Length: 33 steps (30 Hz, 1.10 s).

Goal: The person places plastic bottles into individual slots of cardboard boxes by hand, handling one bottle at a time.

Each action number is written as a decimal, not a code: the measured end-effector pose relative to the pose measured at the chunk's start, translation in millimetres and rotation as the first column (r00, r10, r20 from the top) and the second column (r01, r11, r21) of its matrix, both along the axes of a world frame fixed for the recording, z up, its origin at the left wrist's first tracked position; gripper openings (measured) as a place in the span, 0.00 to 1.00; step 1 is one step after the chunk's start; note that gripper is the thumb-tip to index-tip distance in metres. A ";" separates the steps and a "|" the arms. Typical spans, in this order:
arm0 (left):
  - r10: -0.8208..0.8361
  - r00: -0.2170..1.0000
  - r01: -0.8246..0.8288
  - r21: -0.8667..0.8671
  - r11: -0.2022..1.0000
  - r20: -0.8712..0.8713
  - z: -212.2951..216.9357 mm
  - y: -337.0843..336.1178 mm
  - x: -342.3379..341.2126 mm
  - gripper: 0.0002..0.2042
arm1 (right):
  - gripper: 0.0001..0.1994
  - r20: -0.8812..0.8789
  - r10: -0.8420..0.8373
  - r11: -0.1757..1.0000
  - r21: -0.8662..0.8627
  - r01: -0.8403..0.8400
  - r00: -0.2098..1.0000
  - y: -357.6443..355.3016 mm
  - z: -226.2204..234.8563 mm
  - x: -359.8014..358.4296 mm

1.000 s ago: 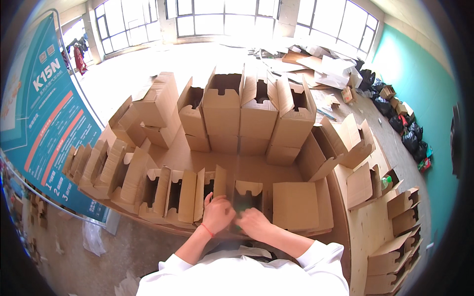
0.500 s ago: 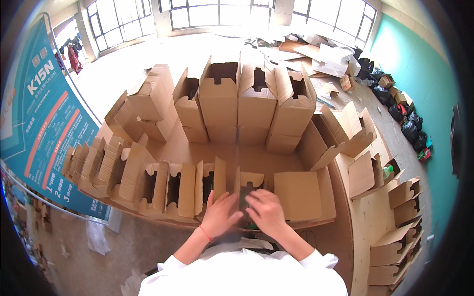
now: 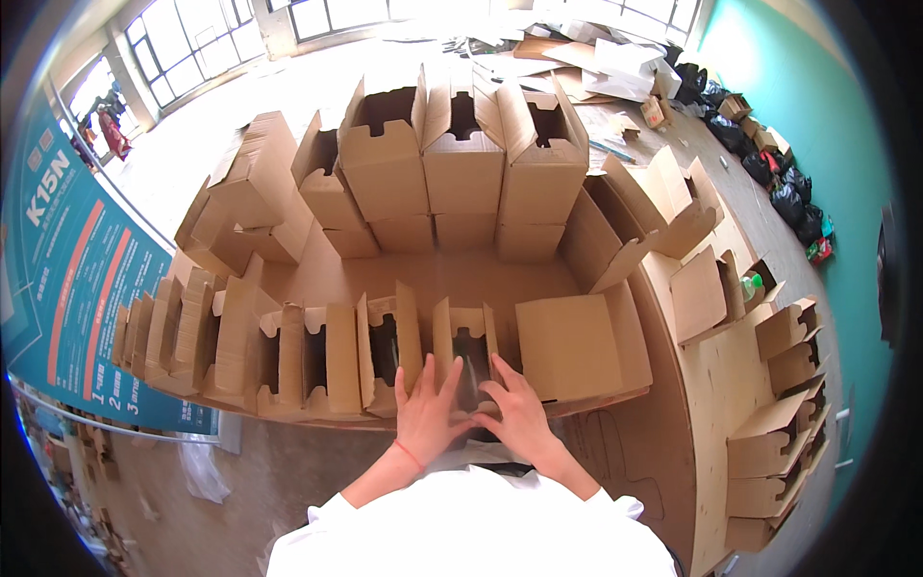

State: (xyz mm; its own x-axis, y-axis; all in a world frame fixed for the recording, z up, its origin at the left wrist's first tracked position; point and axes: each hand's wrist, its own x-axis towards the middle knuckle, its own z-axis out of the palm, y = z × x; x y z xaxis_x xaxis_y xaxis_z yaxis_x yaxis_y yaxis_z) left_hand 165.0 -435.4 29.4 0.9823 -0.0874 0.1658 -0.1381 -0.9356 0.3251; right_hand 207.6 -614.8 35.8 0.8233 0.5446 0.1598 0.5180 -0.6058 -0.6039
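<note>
Both hands work at the near edge of a wooden table (image 3: 711, 385), at six o'clock in the view. The left hand (image 3: 426, 412) lies flat with fingers spread on the near face of a small open cardboard box (image 3: 465, 338); the right hand (image 3: 514, 415) is pressed beside it, fingers bent over a dark thing at the box's foot that is too hidden to name. Neither hand is closed into a fist. That box stands in a row of like boxes (image 3: 288, 351) running toward nine o'clock, flaps up, each with a notched cut-out showing a dark inside. Just beside it toward three o'clock a closed plain brown box (image 3: 577, 346) lies flat. At twelve o'clock three tall open cartons (image 3: 461, 154) stand side by side on a lower tier of boxes. Toward two and four o'clock more folded cartons (image 3: 779, 404) lie along the table's curved edge, with a small green-capped bottle (image 3: 750, 284) among them. At nine o'clock a teal banner (image 3: 67, 279) with an orange stripe and white lettering slants along the floor. At one o'clock flat sheets of cardboard (image 3: 596, 67) litter the floor, and dark bags (image 3: 779, 183) line a teal wall. Since the earlier frames the hands have shifted from the gap between boxes onto this box's face, and the view has dipped closer.
</note>
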 end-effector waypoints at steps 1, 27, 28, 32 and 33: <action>-0.016 1.000 0.016 0.015 1.000 0.024 2.5 1.5 1.2 0.49 | 0.22 -0.091 -0.040 0.997 0.059 0.046 0.995 -3.9 -0.7 0.1; -0.245 0.965 0.235 -0.105 0.966 -0.098 -39.3 -3.8 1.4 0.39 | 0.49 0.013 -0.213 0.913 -0.352 0.204 0.977 -66.6 -30.2 3.5; -0.247 0.964 0.238 -0.099 0.966 -0.094 -39.6 -3.6 0.9 0.39 | 0.49 -0.007 -0.229 0.868 -0.455 0.201 0.973 -72.9 -33.4 4.0; -0.257 0.963 0.250 -0.083 0.965 -0.087 -37.4 -4.7 2.9 0.38 | 0.45 0.275 -0.325 0.814 -0.406 0.416 0.905 -91.1 -78.5 3.4; -0.253 0.964 0.247 -0.080 0.966 -0.086 -36.8 -5.1 3.4 0.38 | 0.45 0.297 -0.330 0.823 -0.374 0.427 0.896 -93.1 -84.6 5.2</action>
State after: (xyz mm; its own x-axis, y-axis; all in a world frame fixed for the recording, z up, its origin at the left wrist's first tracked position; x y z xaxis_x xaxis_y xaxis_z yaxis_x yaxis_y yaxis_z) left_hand 168.4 -440.5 -7.4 0.9421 -0.3239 0.0873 -0.3303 -0.8504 0.4096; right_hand 212.7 -707.9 -48.8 0.9511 0.2503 0.1808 0.2783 -0.9487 -0.1502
